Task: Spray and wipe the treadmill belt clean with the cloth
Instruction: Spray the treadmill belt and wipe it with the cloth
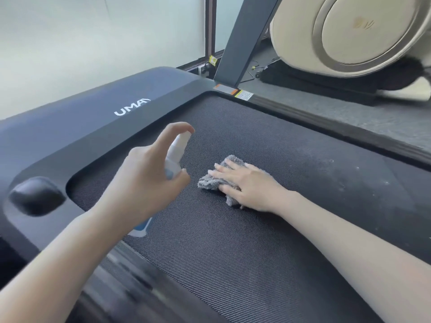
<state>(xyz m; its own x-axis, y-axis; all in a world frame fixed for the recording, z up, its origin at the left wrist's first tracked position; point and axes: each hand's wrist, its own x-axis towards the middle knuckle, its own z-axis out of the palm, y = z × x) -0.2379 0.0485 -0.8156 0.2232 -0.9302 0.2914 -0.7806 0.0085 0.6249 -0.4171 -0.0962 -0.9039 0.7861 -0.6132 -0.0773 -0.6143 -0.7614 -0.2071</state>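
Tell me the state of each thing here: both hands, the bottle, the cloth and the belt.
Left hand: grips the bottle, forefinger over its top.
Bottle: held tilted above the belt.
Right hand: flat, pressing on the cloth.
Cloth: crumpled, lying on the belt under the right hand.
Belt: pale dusty specks near its right edge.

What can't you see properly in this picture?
Head view only.
- Label on the spray bottle: the left hand wraps round it.
- Part of the cloth: the right hand lies flat on it.
- Writing on the warning sticker: too small.
- Near side rail: blurred.
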